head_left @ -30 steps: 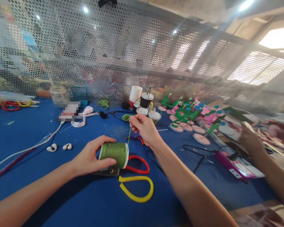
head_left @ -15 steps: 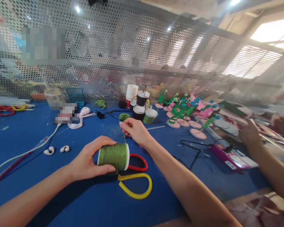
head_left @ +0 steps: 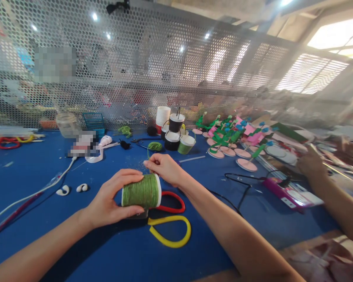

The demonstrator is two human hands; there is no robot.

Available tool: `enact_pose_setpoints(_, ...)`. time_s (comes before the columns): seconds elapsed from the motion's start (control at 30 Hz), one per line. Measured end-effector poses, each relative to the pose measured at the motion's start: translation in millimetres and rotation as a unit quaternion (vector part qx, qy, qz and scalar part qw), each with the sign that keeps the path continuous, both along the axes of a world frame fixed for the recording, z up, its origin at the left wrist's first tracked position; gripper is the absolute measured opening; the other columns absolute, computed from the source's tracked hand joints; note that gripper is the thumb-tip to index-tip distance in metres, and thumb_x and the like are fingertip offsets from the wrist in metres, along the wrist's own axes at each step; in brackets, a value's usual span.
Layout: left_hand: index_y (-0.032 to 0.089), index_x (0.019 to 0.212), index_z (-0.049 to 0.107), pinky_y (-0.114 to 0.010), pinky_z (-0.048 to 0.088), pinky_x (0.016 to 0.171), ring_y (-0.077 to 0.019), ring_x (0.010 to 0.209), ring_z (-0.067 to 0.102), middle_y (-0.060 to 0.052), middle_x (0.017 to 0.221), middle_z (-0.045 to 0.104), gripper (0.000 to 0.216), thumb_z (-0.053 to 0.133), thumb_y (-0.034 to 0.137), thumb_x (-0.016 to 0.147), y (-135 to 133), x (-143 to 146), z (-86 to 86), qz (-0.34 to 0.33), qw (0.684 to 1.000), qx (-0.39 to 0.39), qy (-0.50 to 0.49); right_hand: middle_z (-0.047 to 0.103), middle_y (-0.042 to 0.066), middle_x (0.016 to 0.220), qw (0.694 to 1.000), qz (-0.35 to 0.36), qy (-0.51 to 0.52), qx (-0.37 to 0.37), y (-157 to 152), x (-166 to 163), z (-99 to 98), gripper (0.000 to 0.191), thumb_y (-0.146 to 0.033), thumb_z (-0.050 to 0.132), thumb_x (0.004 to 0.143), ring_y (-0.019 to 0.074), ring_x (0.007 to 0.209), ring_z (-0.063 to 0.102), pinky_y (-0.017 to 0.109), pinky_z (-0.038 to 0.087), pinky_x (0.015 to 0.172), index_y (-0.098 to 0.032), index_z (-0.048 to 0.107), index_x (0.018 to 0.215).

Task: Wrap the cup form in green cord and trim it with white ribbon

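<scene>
My left hand (head_left: 111, 196) is wrapped round a white cup (head_left: 158, 190) wound with green yarn (head_left: 142, 191), tipped on its side above the table. Just beyond it, my right hand (head_left: 164, 168) pinches a strand of the same yarn between thumb and fingers. That strand runs toward a small ball of green yarn (head_left: 155, 146) lying farther back. Under and beside the cup lie a red loop (head_left: 176, 201) and a yellow loop (head_left: 186, 231), with a dark piece partly hidden by the cup.
Small wrapped buckets (head_left: 172, 140) and stacked white cups (head_left: 163, 114) stand at the back. Green and pink crafts on round bases (head_left: 223, 147) fill the right, near a purple power strip (head_left: 285, 192) and another person's hand (head_left: 310, 162). White earbuds (head_left: 63, 190) and a cable (head_left: 47, 184) lie left.
My right hand has moved slightly left and down, nearer the cup, still pinching the yarn. The cup has turned and lifted a little in my left hand.
</scene>
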State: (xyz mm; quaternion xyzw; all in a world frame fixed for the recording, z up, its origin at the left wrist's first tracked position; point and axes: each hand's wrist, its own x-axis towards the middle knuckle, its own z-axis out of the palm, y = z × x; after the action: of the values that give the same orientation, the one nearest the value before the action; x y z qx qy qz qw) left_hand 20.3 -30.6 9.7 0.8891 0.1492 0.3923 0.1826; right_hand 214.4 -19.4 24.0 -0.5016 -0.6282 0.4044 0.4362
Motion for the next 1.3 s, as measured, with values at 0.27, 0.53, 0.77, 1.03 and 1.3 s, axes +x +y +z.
enact_pose_setpoints(0.27,0.021,0.118,0.046,-0.041,0.047,0.087,-0.0251,0.105,0.054,-0.013,0.113,0.055,0.050,0.067,0.033,0.073,0,-1,-1.1,0.009,1.000,0.023,0.000,0.039,-0.009,0.042,1.000,0.004,-0.019,-0.001,0,1,0.7,0.030,-0.039,0.060,0.070,0.0078,0.042,0.034,0.023,0.028,0.047,-0.020,0.044,0.052)
enact_pose_setpoints(0.53,0.021,0.117,0.047,-0.041,0.047,0.086,-0.0253,0.104,0.055,-0.013,0.112,0.056,0.048,0.066,0.032,0.074,-1,0,-0.7,0.031,0.998,0.046,-0.011,0.037,-0.009,0.039,1.000,0.005,-0.007,-0.025,1,0,-1.6,0.035,-0.045,0.063,0.067,0.0073,0.040,0.035,0.023,0.028,0.044,-0.020,0.046,0.051)
enact_pose_setpoints(0.77,0.020,0.111,0.049,-0.040,0.047,0.086,-0.0237,0.103,0.054,-0.010,0.109,0.056,0.043,0.066,0.032,0.073,4,3,-2.0,0.095,0.993,-0.004,-0.068,0.052,-0.003,0.045,0.995,-0.071,-0.068,-0.024,1,22,13.0,0.035,-0.044,0.058,0.075,0.0081,0.041,0.046,0.022,0.032,0.044,-0.018,0.054,0.052)
enact_pose_setpoints(1.03,0.019,0.109,0.049,-0.035,0.051,0.079,-0.0209,0.092,0.058,-0.008,0.103,0.057,0.046,0.065,0.040,0.072,6,8,-7.3,0.104,0.976,-0.168,-0.095,0.061,0.000,0.060,0.986,0.091,0.122,-0.063,-34,5,16.6,0.044,-0.060,0.056,0.069,0.0121,0.059,0.054,0.025,0.042,0.057,-0.017,0.062,0.067)
enact_pose_setpoints(1.3,0.021,0.114,0.048,-0.043,0.046,0.088,-0.0242,0.103,0.054,-0.011,0.110,0.056,0.048,0.068,0.032,0.072,7,8,-8.1,0.069,0.995,-0.056,-0.043,0.056,-0.004,0.058,0.957,0.048,0.259,-0.122,-43,1,-4.1,0.034,-0.049,0.071,0.060,0.0095,0.056,0.051,0.025,0.043,0.060,-0.017,0.060,0.066)
